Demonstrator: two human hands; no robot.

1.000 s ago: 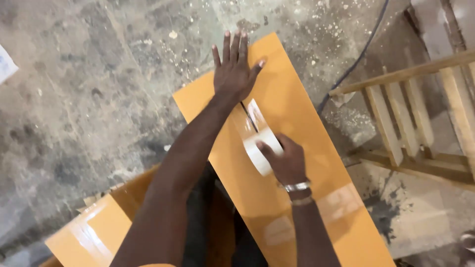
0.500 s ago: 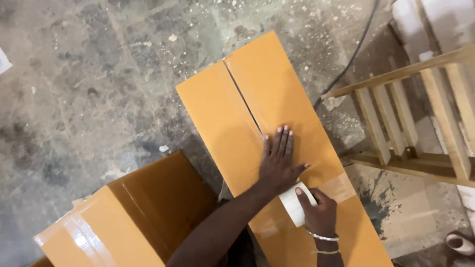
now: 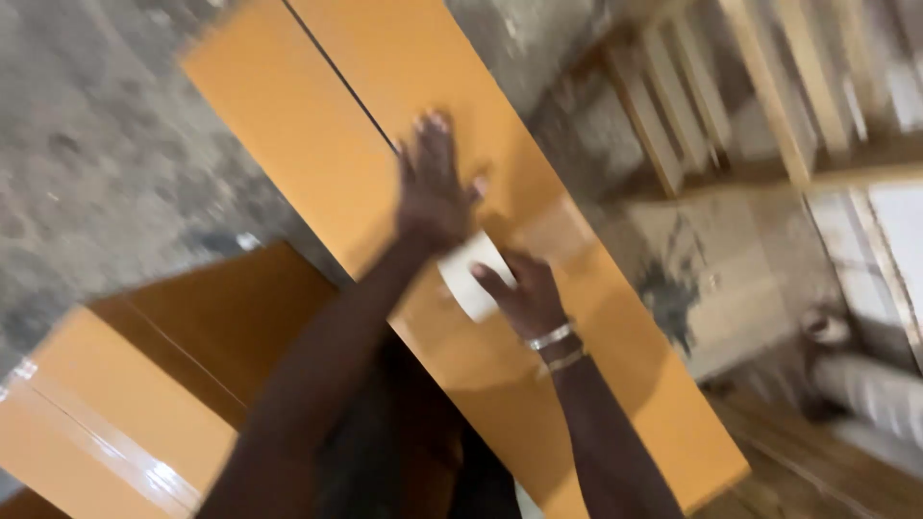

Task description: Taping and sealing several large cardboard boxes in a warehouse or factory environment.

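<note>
A long orange cardboard box lies on the floor with a dark seam running down the middle of its top. My left hand presses flat on the box top, fingers spread, right over the seam. Just below it my right hand, with bracelets at the wrist, grips a white roll of tape held against the box. Glossy clear tape shows on the cardboard beside the roll. The picture is blurred by motion.
A second orange box with a clear tape strip sits at the lower left. A pale wooden slatted frame stands at the upper right. The grey concrete floor is dusty, with rubble at the right.
The view has swung and tilted. My left hand still presses flat on the seam and my right hand has stayed close beside it with the tape roll.
</note>
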